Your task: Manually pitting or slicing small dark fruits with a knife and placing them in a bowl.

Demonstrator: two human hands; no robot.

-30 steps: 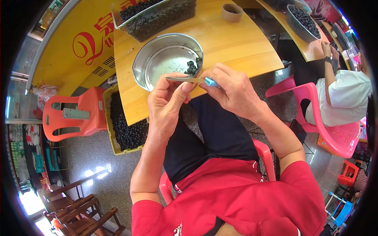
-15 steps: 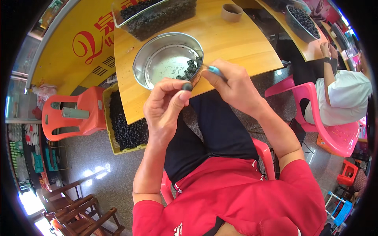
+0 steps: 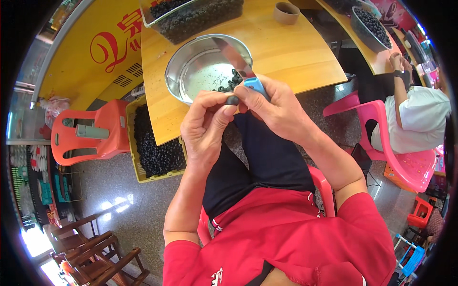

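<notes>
Between the thumb and fingertips of my left hand is a small dark round fruit. Its exact kind is hard to make out. My right hand grips a knife by its blue handle, the blade pointing up and left over the bowl. The right thumb rests close beside the fruit. Just beyond both hands, a round metal bowl sits near the table's edge. Several similar dark fruits lie in its near right side, partly hidden by my hands, with dark bits on its bottom.
On the wooden table stand a clear tub full of dark fruit and a brown cup. A yellow crate of dark fruit is at lower left, beside an orange chair. At right, another person sits on a pink chair.
My right hand has turned the knife so its blade now points up over the bowl. Both hands have come closer together around the fruit. The whole view has shifted slightly.
</notes>
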